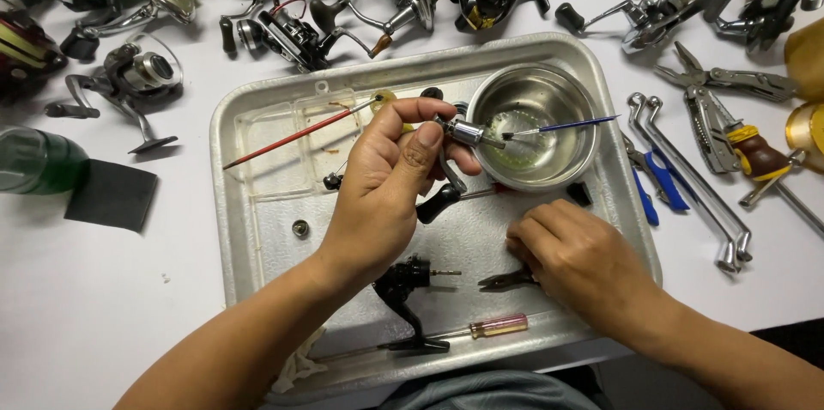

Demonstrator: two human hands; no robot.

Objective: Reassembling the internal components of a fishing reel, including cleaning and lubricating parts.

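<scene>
One small silver reel part (466,132) is sitting pinched between the thumb and fingertips of the left hand (386,178), which is holding it just at the left rim of the steel bowl (534,84). Its long axis is running roughly left to right, with the free end pointing into the bowl and the rest tucked back under the thumb, so the left hand is plainly the nearer one. A dark handle knob (438,203) is hanging below those fingers, seemingly joined to the same piece. The right hand (573,257) is resting knuckles up below the bowl, its fingers curled over the grips of dark pliers (505,280); how firmly they are closing I cannot tell.

Inside the bowl a film of greenish liquid is lying, and a blue-handled brush (562,127) is leaning in it, handle sticking out over the right rim. Bowl and hands are all sitting within a metal tray (257,221), which is also holding a red-handled brush (287,139) left of the bowl, a black reel body (403,290) and a screwdriver (481,327) below it. Fishing reels (292,32) are lying above the bowl, wrenches (687,170) to its right
</scene>
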